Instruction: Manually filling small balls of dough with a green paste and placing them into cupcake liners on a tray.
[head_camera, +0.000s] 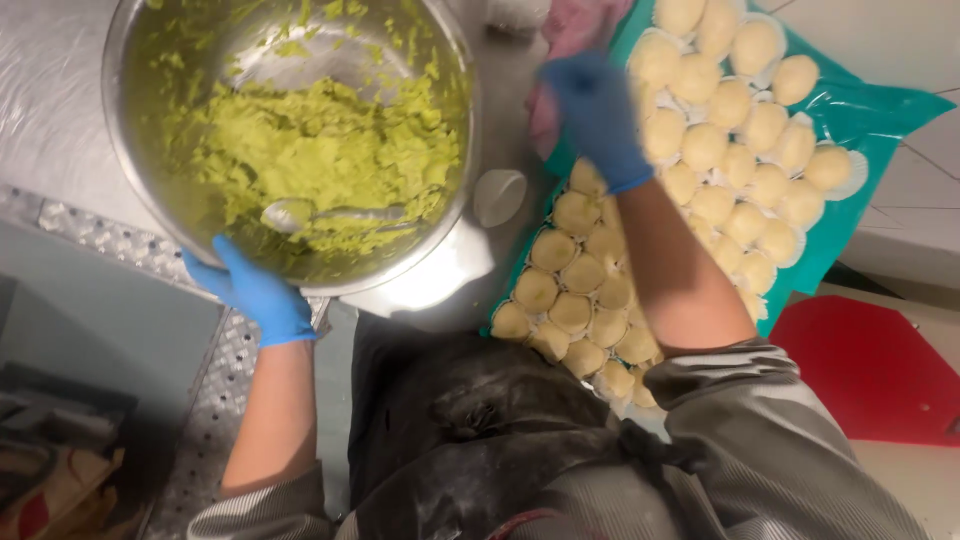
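A large steel bowl (130, 150) holds a mashed pale green filling (320, 150), and a metal spoon (335, 214) lies in it. My left hand (255, 292), in a blue glove, grips the bowl's near rim. My right hand (598, 118), also blue-gloved and blurred, hovers over the left edge of a teal tray (860, 105) packed with several round pale dough pieces (745, 150). Whether it holds anything is unclear. A single white round wrapper (497, 195) lies on the steel counter between bowl and tray.
The steel counter (60, 110) has a ribbed front edge (215, 400). A pink cloth (580, 25) lies behind my right hand. A red board (870, 365) sits at the right under the tray's corner. A dark apron covers my front.
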